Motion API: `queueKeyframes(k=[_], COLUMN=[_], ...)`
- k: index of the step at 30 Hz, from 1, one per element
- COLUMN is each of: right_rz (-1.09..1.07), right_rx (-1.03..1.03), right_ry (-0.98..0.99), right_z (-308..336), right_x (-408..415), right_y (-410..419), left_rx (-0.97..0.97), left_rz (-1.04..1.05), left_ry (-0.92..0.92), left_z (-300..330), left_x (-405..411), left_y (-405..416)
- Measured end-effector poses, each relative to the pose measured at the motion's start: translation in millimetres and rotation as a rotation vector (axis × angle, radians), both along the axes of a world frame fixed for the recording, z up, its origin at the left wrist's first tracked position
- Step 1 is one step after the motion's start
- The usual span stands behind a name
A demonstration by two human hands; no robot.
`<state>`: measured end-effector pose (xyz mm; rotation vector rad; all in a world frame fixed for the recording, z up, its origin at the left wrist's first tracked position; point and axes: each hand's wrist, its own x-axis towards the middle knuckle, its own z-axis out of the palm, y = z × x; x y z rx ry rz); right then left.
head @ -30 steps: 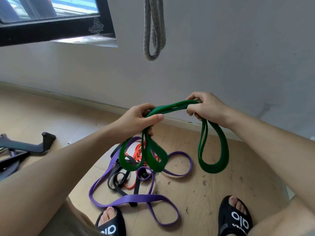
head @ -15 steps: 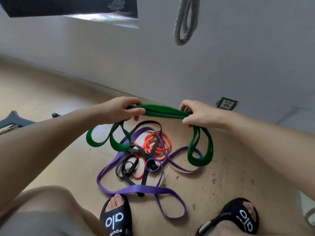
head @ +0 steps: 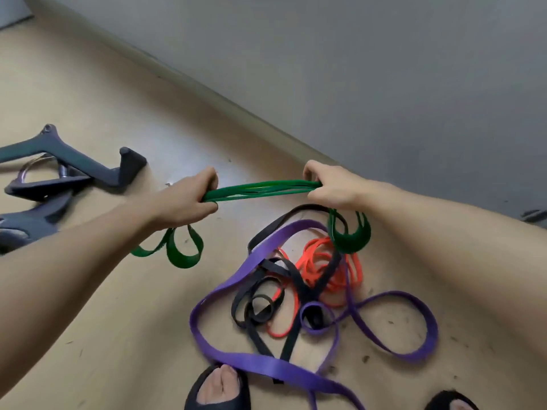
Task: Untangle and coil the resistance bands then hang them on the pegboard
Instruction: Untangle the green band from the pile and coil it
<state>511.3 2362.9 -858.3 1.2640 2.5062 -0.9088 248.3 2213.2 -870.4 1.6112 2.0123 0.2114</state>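
Observation:
A green resistance band (head: 260,189), folded into several strands, stretches level between my two hands above the floor. My left hand (head: 185,199) grips its left end, and short green loops hang below that fist. My right hand (head: 331,184) grips the right end, with more green loops dangling under it. Beneath them on the wooden floor lies a tangle of a wide purple band (head: 257,362), a black band (head: 296,291) and a thin orange band (head: 328,261). No pegboard is in sight.
A dark grey metal frame (head: 59,176) lies on the floor at the left. A grey wall (head: 384,69) runs across the top right behind the hands. My feet in black slides (head: 219,389) stand at the bottom edge by the purple band.
The head has tilted down, so the window and the hanging grey band left the view. My hands have pulled the green band tauter and further apart, and its hanging loops are shorter.

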Motion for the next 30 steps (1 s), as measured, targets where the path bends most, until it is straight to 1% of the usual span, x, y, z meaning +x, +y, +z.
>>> queueKeyframes(k=[2,4,6,8,11,14,16,19,22,25,28,30], right_rz=[0.015,0.065,0.147,0.242,0.374,0.458,0.453,0.389,0.337,0.267,0.184,0.163], right_rx=[-0.026,-0.026,-0.002,0.031,0.108,0.195,0.254,0.282,0.296,0.325,0.266,0.257], right_ry=[0.011,-0.003,-0.058,-0.104,-0.108,-0.118,-0.138,-0.168,-0.192,-0.245,-0.255,-0.250], right_z=[-30,-60,-88,-114,-144,-163,-174,-195,-206,-202,-201,-202], right_x=[-33,-62,-89,-113,-145,-170,-177,-173,-159,-143,-126,-119], right_y=[24,46,66,82,97,102,104,99,98,103,105,105], left_rx=[-0.002,-0.010,-0.018,-0.017,0.005,-0.072,-0.124,-0.072,-0.076,-0.152,-0.257,-0.332], left_rz=[0.061,0.058,0.054,0.077,0.154,0.258,0.275,0.334,0.391,0.356,0.308,0.330], left_ry=[-0.015,-0.009,-0.003,-0.006,0.006,0.048,0.168,0.333,0.345,0.343,0.418,0.409], left_z=[-32,-65,-96,-125,-162,-189,-199,-207,-207,-199,-191,-188], left_x=[-26,-49,-67,-82,-100,-106,-103,-92,-84,-90,-100,-106], left_y=[9,16,19,19,14,10,9,13,14,4,-9,-14])
